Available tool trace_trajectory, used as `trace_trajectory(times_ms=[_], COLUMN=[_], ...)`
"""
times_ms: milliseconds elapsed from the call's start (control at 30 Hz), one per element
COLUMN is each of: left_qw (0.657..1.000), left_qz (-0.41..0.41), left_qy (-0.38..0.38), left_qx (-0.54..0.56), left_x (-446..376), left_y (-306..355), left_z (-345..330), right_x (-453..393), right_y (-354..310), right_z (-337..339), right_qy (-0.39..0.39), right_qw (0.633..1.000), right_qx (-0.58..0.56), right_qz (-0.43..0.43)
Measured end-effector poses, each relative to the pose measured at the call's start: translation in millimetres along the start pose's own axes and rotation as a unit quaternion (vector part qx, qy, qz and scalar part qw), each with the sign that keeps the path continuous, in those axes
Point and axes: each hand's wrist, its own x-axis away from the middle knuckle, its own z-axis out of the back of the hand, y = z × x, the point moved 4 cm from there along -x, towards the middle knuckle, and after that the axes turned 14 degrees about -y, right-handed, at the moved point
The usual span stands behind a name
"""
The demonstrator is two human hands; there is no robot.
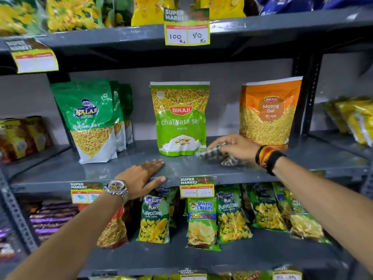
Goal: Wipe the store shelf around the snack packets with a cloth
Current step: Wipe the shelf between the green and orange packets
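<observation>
Our right hand [236,147] is curled down over the cloth [216,154], fingers bent and bunching it against the shelf [101,168]. The cloth is a crumpled, patterned, light-and-dark rag, blurred; it lies on the shelf surface just beside the lower right corner of the Bikaji chatpata sev packet [180,118], between that packet and the orange Moong Dal packet [269,112]. We cannot tell whether cloth and packet touch. Dark and red-yellow bands [266,159] circle the right wrist.

Our left hand [144,175] holds nothing: it lies flat and spread, palm down on the shelf's front edge, fingers on top and thumb hooked over the lip. A metal wristwatch [117,188] with a pale dial sits on that wrist.

The shelf is grey painted metal, smooth with a dull sheen. Three groups of glossy plastic pouches stand upright on it, well apart: green Balaji Ratlami Sev packets [90,120] on the left, chatpata sev in the middle, Moong Dal on the right.

A yellow paper price tag [196,187] hangs from the shelf lip. Below, crinkled Kurkure Puffcorn bags [155,219] and an Uncle Chipps bag [201,223] lean on the lower shelf.
</observation>
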Motion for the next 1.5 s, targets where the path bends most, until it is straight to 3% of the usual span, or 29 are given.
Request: trace_trajectory(times_ms=[100,200,300,500,767,1100,1267,1400,1500], left_qw=[1.0,1.0,1.0,0.994,0.988,0.988,0.988,0.988,0.988], left_qz=[0.006,0.007,-0.01,-0.097,-0.144,-0.151,-0.151,-0.152,-0.15], left_qy=[-0.003,-0.012,-0.011,-0.003,-0.026,-0.007,-0.014,-0.014,-0.018], left_qx=[0.006,0.003,-0.008,-0.053,-0.042,-0.044,-0.041,-0.039,-0.039], left_x=[0.8,1.4,-2.2,-33.9,-64.8,-67.6,-71.4,-71.0,-69.9], left_y=[0.4,-1.3,5.7,58.3,78.1,75.3,71.9,71.4,74.2], left_z=[0.0,-1.1,2.1,13.4,0.0,-3.4,-7.6,-8.5,-8.0], right_x=[-7.5,3.5,16.3,9.2,-62.8,-170.5,-193.0,-193.4,-189.6], right_y=[0.4,-1.7,-5.9,22.9,49.5,103.2,126.2,125.4,126.9], right_z=[-14.5,-43.9,-24.8,50.2,64.0,73.7,56.3,54.6,60.8], right_qy=[0.037,-0.026,-0.067,0.115,0.148,0.124,-0.008,-0.049,-0.029], right_qw=[0.997,0.998,0.997,0.99,0.98,0.967,0.974,0.975,0.981], right_qx=[0.039,0.05,0.029,0.001,0.087,0.166,0.152,0.146,0.126], right_qz=[-0.051,-0.034,-0.018,-0.08,-0.096,-0.149,-0.165,-0.158,-0.145])
